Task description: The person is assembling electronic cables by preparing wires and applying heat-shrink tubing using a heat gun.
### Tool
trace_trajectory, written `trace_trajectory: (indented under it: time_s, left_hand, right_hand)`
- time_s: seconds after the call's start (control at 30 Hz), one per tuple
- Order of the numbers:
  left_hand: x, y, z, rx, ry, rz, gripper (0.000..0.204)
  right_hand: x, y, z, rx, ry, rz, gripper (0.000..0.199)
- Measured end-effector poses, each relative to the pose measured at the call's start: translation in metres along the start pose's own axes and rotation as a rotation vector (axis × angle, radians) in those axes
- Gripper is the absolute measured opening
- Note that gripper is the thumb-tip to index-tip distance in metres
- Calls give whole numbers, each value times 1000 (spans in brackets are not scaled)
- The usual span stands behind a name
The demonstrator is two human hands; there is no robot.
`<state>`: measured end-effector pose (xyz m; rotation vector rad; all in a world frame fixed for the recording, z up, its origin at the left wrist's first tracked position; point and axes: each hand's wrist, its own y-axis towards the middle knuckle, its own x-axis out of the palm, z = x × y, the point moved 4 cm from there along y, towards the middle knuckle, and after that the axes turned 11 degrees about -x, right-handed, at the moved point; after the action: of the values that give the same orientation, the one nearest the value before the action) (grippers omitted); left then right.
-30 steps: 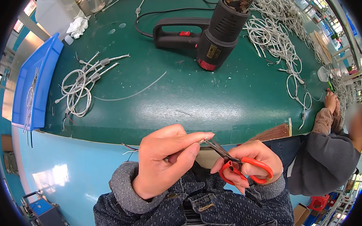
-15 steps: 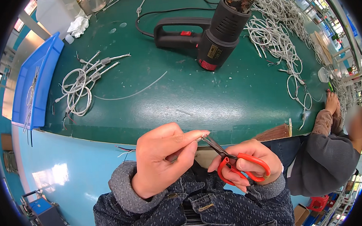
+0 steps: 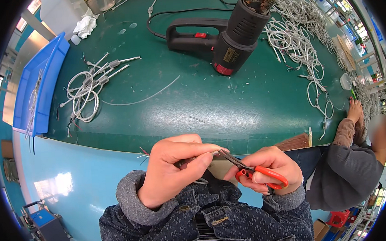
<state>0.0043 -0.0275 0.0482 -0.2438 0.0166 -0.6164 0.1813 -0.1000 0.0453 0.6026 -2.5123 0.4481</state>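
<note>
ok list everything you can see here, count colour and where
heat gun: one, black, far middle of table
table: one, green
coiled cables: one bundle, white, left on table
loose cables: a heap, white, far right
tray: one, blue, left edge
cloth: one, white, far left
co-worker's sleeve: one, grey, right
scissors: one, red handles, in right hand
thin cable: one, pinched by left hand

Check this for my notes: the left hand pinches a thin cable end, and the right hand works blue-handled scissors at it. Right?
Not quite: the head view shows the scissors have red handles, not blue. The rest holds: the left hand pinches the thin cable end and the right hand works the scissors at it.
</note>
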Motion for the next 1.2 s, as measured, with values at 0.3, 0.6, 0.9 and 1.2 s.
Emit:
trace_trajectory:
  time_s: [0.3,0.6,0.9,1.2]
  left_hand:
    - [2,-1,-2,-24,-13,37,23]
    - [2,-2,-12,-29,-24,122,22]
    - [0,-2,-14,-46,-39,119,22]
    - [5,1,-11,-10,-98,69,21]
  right_hand:
    - [12,6,-6,-387,-850,147,37]
    - [33,7,-7,-449,-1436,258,50]
    - [34,6,-6,-439,-1574,218,55]
    - [21,5,-10,-399,-1236,192,50]
